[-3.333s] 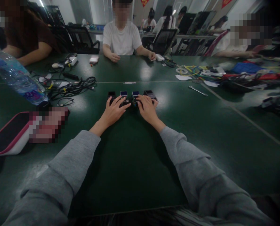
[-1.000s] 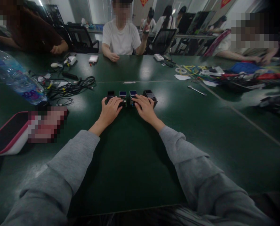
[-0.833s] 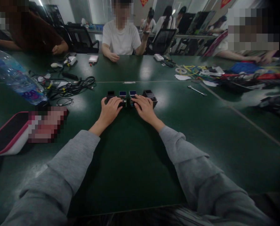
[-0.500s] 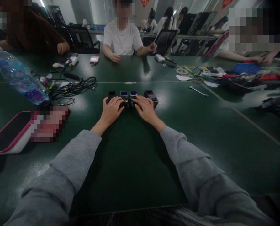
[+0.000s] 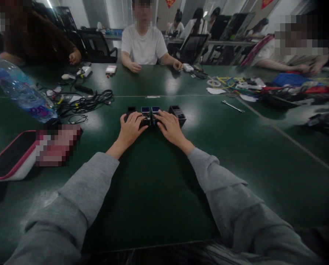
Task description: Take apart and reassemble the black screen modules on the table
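Observation:
Two small modules with blue screens, a left one (image 5: 145,110) and a right one (image 5: 155,109), stand side by side at the middle of the green table (image 5: 153,191). My left hand (image 5: 130,129) rests over the left module with its fingers spread, its fingertips on the module's lower part. Over the right module lies my right hand (image 5: 170,127), fingers also apart. A dark box (image 5: 131,109) sits behind my left fingers, partly covered. Another dark box (image 5: 178,113) is just beyond my right hand, to its right.
At the left are a tilted plastic bottle (image 5: 23,90), black cables (image 5: 95,99) and a pink-edged case (image 5: 12,154). A wrench (image 5: 233,106) and tangled wires (image 5: 227,82) lie right. Several people are across the table, one in a white shirt (image 5: 143,44).
My right hand and the right module have shifted very slightly left. Across the table, the hand of the person in white has lowered to the white item on the table.

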`<state>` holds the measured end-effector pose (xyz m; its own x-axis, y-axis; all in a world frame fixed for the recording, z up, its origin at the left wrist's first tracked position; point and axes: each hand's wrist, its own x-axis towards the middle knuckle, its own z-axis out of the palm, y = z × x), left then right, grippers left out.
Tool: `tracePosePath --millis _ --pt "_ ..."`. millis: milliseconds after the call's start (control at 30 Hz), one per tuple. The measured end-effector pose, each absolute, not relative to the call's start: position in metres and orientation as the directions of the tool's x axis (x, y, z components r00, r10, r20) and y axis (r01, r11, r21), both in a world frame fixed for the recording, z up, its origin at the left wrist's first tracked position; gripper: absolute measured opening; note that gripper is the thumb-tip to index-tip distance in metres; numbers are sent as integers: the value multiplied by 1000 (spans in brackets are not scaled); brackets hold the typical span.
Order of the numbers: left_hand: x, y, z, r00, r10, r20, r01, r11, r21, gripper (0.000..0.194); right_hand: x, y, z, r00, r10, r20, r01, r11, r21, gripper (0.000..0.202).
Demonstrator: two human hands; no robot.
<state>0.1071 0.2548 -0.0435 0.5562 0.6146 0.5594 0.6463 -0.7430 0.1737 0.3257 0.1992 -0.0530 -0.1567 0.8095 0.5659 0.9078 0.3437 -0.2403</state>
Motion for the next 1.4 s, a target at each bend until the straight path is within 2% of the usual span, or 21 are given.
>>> tracePosePath --millis 67,167,233,300,533,667,900,1400 --pt "107 255 -44 527 622 579 653 -733 193 42 326 197 -49 -52 771 634 920 285 -271 37" --pt "105 256 -43 445 651 615 656 -704 270 39 331 197 -48 225 668 709 917 101 -387 36" --pt "104 259 -43 369 680 633 654 -674 343 36 337 200 -50 352 622 699 888 14 -459 36" --pt "102 265 -45 293 715 635 646 -638 420 33 343 204 -54 389 633 669 866 -4 -500 36" --pt "92 294 -63 163 831 532 532 -528 662 33 353 211 -67 383 702 601 840 7 -543 51" --pt "90 300 -69 185 875 446 469 -478 743 34 354 212 -69 396 703 591 831 -1 -556 53" --pt "91 300 -69 216 878 427 452 -477 753 36 347 208 -62 298 758 580 819 109 -564 48" --pt "92 298 -67 219 888 405 458 -460 761 36 338 200 -54 188 798 573 827 186 -531 41"
